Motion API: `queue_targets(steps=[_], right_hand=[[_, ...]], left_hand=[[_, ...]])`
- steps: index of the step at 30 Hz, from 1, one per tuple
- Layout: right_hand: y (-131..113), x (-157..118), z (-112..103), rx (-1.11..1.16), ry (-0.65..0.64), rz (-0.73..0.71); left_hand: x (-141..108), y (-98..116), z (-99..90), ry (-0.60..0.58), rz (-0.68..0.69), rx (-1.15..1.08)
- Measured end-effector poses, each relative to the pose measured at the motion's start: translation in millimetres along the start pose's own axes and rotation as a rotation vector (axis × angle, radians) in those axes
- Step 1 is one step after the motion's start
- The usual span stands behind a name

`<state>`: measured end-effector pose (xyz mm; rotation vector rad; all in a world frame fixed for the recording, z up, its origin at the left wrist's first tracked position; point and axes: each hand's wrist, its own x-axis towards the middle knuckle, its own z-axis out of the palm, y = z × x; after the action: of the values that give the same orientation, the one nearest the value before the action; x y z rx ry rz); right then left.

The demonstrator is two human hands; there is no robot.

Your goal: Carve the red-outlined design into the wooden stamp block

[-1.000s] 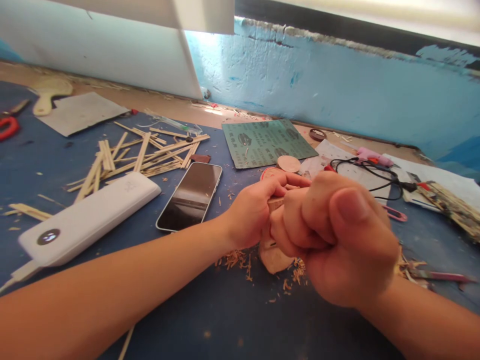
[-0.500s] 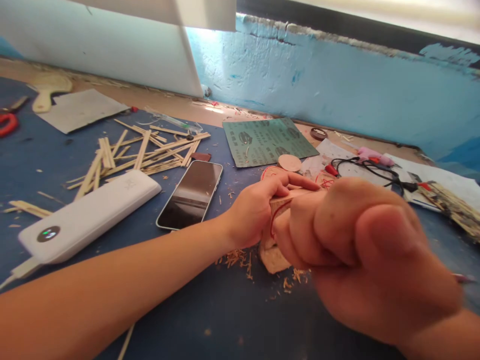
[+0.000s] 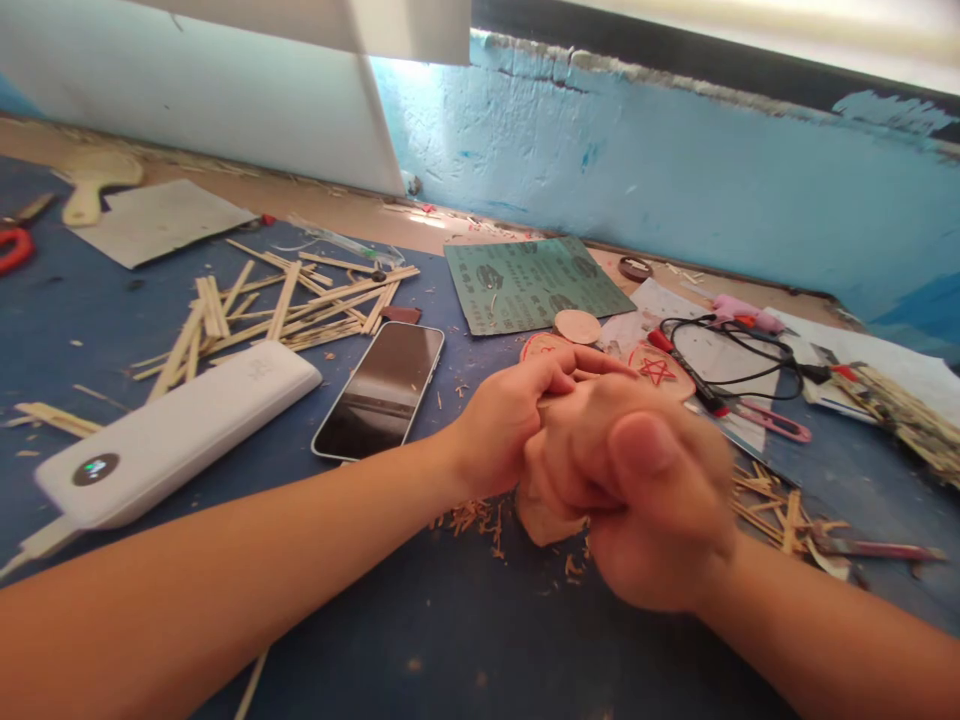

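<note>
My left hand [image 3: 495, 425] is closed around a pale wooden block [image 3: 547, 518], steadying it on the blue table. Much of the block is hidden behind the hands. My right hand [image 3: 649, 490] is a tight fist, slightly blurred, directly over the near side of the block. Whatever that fist grips is out of sight. Curled wood shavings [image 3: 469, 517] lie around the block's base. Just beyond the hands are a wooden disc with a red star [image 3: 657, 372], a plain wooden disc [image 3: 577, 327] and another red-marked wooden piece [image 3: 541, 345].
Left of my hands lie a phone [image 3: 381, 390], a white power bank [image 3: 180, 430] and scattered thin sticks [image 3: 300, 310]. Green sandpaper [image 3: 536, 285] lies toward the wall. On the right are a black cable [image 3: 731, 365], a pink cutter [image 3: 776, 420] and more sticks [image 3: 787, 515].
My right fist has moved away from the camera and leftward, closer to the block and my left hand. More of the table's right side now shows. My left hand has stayed in place.
</note>
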<state>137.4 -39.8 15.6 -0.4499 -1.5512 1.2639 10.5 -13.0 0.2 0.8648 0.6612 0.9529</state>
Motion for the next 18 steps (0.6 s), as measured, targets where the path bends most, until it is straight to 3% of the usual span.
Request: queue_targets(steps=[4,7,14,18], right_hand=[[-2.8,-1.4,0.4,0.04,-0.039,0.067],[-0.8,-1.5,-0.4,0.064,-0.029,-0.006],[1.0,-2.3,1.7,-0.001,-0.024,-0.004],[-0.9,-0.6,1.3,-0.023,-0.035,0.042]], left_hand=[[-0.1,1.8,-0.7,0.016,0.018,0.075],[0.6,0.5,-1.5,-0.022,0.06,0.06],[2.1,0.2,-0.7,-0.038,-0.046,0.033],[2.7,1.0,-1.4,-0.002,0.014,0.147]])
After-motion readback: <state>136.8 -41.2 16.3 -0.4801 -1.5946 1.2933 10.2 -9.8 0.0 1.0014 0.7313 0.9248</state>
